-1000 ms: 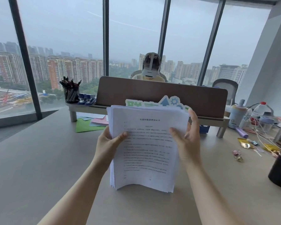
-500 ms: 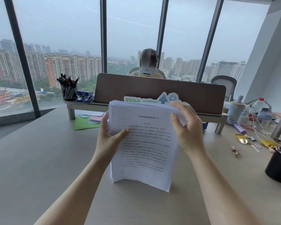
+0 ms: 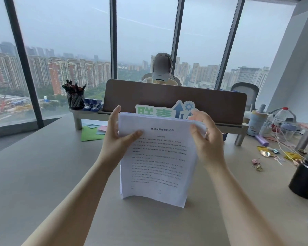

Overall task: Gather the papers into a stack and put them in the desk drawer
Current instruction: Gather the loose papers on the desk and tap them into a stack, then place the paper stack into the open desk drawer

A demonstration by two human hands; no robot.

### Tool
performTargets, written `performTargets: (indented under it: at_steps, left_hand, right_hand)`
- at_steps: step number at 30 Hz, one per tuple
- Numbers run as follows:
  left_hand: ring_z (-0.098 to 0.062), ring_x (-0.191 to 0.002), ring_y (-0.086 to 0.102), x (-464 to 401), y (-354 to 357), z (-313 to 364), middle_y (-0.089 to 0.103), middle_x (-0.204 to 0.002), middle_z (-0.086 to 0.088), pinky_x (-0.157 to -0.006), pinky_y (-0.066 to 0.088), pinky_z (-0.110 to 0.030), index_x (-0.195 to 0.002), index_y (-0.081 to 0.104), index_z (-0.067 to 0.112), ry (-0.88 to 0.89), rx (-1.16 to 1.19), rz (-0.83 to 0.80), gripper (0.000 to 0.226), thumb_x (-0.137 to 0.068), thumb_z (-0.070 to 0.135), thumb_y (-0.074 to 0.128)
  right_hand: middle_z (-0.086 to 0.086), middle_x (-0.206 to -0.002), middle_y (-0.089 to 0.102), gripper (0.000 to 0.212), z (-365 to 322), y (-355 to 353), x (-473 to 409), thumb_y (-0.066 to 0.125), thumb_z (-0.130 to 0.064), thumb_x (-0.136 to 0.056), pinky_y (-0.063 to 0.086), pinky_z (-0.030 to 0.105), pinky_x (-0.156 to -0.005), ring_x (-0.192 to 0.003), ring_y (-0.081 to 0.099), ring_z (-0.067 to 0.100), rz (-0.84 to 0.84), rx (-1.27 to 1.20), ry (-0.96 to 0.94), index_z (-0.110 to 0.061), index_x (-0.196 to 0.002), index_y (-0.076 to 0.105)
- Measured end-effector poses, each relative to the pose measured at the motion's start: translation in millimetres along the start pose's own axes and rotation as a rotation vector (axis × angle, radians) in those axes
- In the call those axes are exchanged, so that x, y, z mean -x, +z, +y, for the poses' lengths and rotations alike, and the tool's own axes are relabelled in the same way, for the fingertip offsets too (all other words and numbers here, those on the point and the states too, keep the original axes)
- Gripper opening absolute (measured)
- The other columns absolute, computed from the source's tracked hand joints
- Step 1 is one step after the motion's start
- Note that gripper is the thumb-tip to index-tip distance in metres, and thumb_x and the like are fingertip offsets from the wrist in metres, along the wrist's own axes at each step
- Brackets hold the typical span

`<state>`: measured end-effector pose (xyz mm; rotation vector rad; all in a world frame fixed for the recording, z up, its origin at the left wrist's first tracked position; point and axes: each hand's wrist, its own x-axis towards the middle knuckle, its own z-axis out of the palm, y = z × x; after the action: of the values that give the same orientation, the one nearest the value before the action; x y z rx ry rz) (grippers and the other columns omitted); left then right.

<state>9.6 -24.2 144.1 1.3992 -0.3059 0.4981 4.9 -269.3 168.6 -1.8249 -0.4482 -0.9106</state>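
A stack of white printed papers (image 3: 158, 162) stands upright on its bottom edge on the grey desk (image 3: 43, 174). My left hand (image 3: 117, 139) grips the stack's upper left edge, thumb across the front page. My right hand (image 3: 206, 137) curls over the upper right corner, fingers on the top edge and thumb in front. The bottom edge bows slightly where it meets the desk. No drawer is in view.
A brown divider panel (image 3: 167, 96) on a shelf stands behind the papers, with a pen cup (image 3: 75, 98) and staplers (image 3: 92, 104) at its left. Coloured paper sheets (image 3: 92, 132) lie under the shelf. A black cup (image 3: 306, 178), binder clips (image 3: 256, 164) and bottles (image 3: 256, 121) crowd the right. A person sits beyond the divider.
My right hand slid from the stack's right side up to its top right corner. The stack stayed upright on the desk, its sheets drawn more even.
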Motion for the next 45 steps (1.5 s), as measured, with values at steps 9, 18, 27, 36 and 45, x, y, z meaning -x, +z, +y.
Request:
performTargets:
  at_steps: [9,18,27,36,45]
  left_hand:
    - [-0.027,-0.083,0.075,26,3,-39,0.079,-0.083,-0.004,-0.067,0.06,-0.029,-0.086,0.077,0.009,-0.286,0.068,-0.012,0.024,-0.064,0.017,0.084]
    - [-0.025,-0.089,0.074,61,-14,-91,0.08,-0.093,-0.008,-0.074,0.06,-0.032,-0.096,0.077,0.011,-0.436,-0.092,0.012,0.031,-0.067,0.015,0.086]
    - [-0.028,-0.078,0.066,71,-25,-101,0.077,-0.085,-0.011,-0.082,0.056,-0.052,-0.08,0.079,0.009,-0.469,-0.169,0.103,0.02,-0.065,0.021,0.087]
    - [-0.017,-0.069,0.06,63,-85,-42,0.069,-0.08,-0.007,-0.071,0.05,-0.033,-0.087,0.075,0.004,-0.378,-0.271,0.19,0.021,-0.07,0.013,0.084]
    - [-0.028,-0.082,0.063,110,-197,16,0.07,-0.093,-0.017,-0.086,0.054,-0.048,-0.099,0.072,-0.003,-0.467,-0.333,0.417,0.034,-0.072,0.014,0.083]
  right_hand:
    - [-0.006,-0.078,0.08,0.026,22,25,45,0.067,0.002,-0.09,0.06,0.037,-0.071,-0.074,0.076,0.012,-0.021,-0.404,0.499,-0.02,-0.079,0.077]
    - [0.015,-0.103,0.079,0.019,45,38,87,0.065,0.003,-0.091,0.062,0.042,-0.078,-0.095,0.076,0.034,-0.167,-0.523,0.741,-0.007,-0.102,0.077]
    - [0.012,-0.087,0.079,0.022,49,45,101,0.071,-0.02,-0.093,0.053,0.028,-0.066,-0.088,0.071,0.035,-0.263,-0.189,0.698,-0.032,-0.076,0.074]
    - [0.011,-0.087,0.077,0.011,-1,91,86,0.066,-0.022,-0.094,0.058,0.051,-0.076,-0.085,0.072,0.031,-0.374,-0.167,0.518,-0.022,-0.087,0.074]
    - [0.0,-0.102,0.078,0.023,-72,170,127,0.059,-0.012,-0.09,0.058,0.042,-0.079,-0.093,0.074,0.022,-0.581,-0.361,0.504,-0.02,-0.106,0.073]
